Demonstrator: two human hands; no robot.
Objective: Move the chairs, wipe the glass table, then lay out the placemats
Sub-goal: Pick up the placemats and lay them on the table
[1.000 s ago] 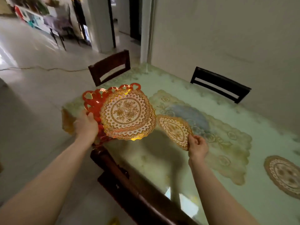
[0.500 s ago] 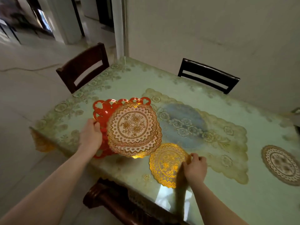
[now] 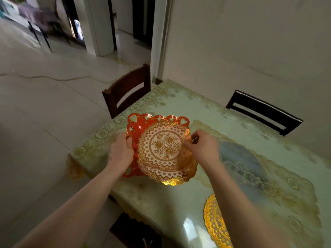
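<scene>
Head view: the step in hand is laying out the placemats. At the left end of the tabletop [image 3: 179,203], the left hand [image 3: 120,151] grips a stack of mats by its left edge, fingers curled round the rim of the red mat [image 3: 138,126] at the bottom. On top of it lies a gold mat [image 3: 164,145], round and lacy, with at least one more gold rim showing beneath. I cannot tell whether the stack rests on the tabletop or hangs just above it. A brown chair [image 3: 129,88] stands behind it at the table's end.

The right hand [image 3: 202,147] is at the gold mat's right rim, thumb and fingertips pinching it, apparently to peel it off the stack. Further right and nearer the camera, a laid mat [image 3: 213,222] lies flat at the near edge, partly hidden by the right forearm. A black chair [image 3: 263,111] stands along the far side.

The next move likely calls for separating only the top mat, since thin mats tend to cling together. The left hand would hold the rest steady, and the mat would go flat at an unfilled place.
</scene>
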